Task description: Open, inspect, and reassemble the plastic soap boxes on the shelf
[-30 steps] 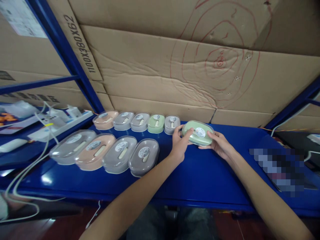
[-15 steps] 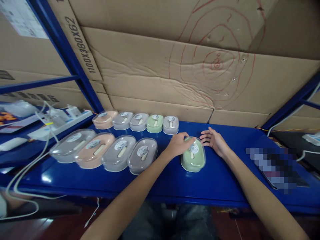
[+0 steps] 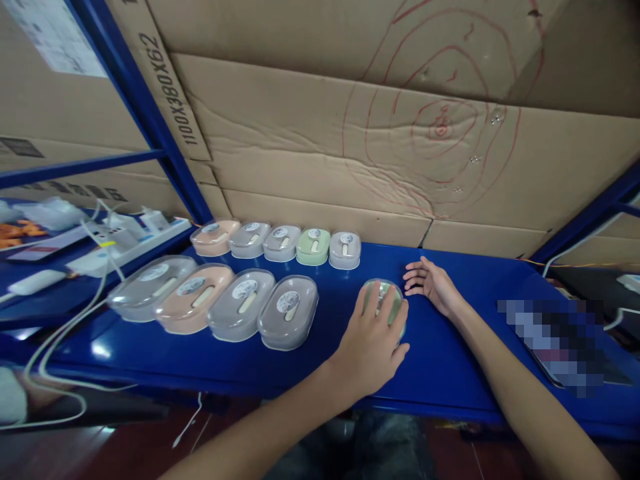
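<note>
A green lunch box (image 3: 399,293) with a clear cover stands on the blue table (image 3: 440,373), in front of me. My left hand (image 3: 373,340) lies palm down over it, fingers spread across its top and the thumb out to the right. Most of the lid is hidden under those fingers. Just right of the box, my right hand (image 3: 433,287) rests open with nothing in it, fingers a little curled and apart from the box. To the left, the closest neighbour is a grey lunch box (image 3: 295,327) with a round sticker and a cream clip.
More lunch boxes stand in two rows at the left, among them a peach one (image 3: 183,313) and a smaller green one (image 3: 306,252). A cardboard wall (image 3: 300,167) closes off the back. White cables (image 3: 65,340) and a power strip (image 3: 165,233) lie left; a blurred-out flat item (image 3: 560,347) lies right.
My left hand has come nearer to me and now covers the green box's top, where before its thumb lay on the lid from the far left. My right hand stays put.
</note>
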`<action>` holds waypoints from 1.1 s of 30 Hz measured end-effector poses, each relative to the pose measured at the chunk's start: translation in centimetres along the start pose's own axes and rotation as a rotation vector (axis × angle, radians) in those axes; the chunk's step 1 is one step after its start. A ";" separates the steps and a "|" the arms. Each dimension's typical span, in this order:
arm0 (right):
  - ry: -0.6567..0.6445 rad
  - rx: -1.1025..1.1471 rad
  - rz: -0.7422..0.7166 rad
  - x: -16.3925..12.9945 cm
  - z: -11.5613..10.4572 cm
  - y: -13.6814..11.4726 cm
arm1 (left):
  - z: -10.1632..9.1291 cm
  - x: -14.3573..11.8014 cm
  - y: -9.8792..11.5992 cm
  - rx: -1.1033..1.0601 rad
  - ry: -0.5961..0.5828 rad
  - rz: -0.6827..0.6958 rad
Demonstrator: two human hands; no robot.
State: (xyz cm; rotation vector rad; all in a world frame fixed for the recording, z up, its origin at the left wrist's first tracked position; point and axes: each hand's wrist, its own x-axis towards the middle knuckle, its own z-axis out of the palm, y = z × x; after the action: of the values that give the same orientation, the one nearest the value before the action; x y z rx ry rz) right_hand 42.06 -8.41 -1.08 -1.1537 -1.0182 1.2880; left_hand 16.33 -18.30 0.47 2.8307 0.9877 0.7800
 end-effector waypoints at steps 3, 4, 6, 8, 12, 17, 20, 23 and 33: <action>-0.004 -0.030 -0.019 -0.1 0.1 0.0 | -0.7 -1.4 -0.5 0.048 0.001 -0.010; -0.004 -0.044 -0.029 -0.1 0.2 0.0 | -1.0 -1.7 -0.7 0.061 0.000 -0.013; -0.003 -0.085 -0.056 -0.2 0.5 0.1 | -1.3 -2.0 -1.1 0.079 -0.007 -0.019; 0.003 -0.146 -0.096 -0.4 0.9 0.1 | -1.8 -2.1 -1.4 0.083 -0.008 -0.016; 0.048 -0.322 -0.239 -2.2 2.6 -0.3 | -3.8 -3.3 -1.6 0.072 0.043 -0.008; -0.052 -1.010 -0.745 -7.3 7.1 -1.5 | -8.3 -7.8 -4.8 0.191 0.088 -0.165; -0.205 -1.226 -0.848 -9.8 9.8 -1.0 | -10.1 -10.2 -8.1 0.271 0.017 -0.289; -0.294 -1.319 -0.870 -10.6 11.1 0.1 | -10.8 -11.5 -10.8 0.327 -0.016 -0.383; -0.281 -1.517 -0.781 -11.4 12.4 0.8 | -14.9 -14.5 -15.1 0.369 -0.079 -0.447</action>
State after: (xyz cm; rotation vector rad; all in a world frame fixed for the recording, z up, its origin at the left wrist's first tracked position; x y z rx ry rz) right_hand 29.18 -19.13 0.90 -1.3140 -2.4938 -0.1696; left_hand -9.08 -16.70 4.03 2.7054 1.8227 0.4722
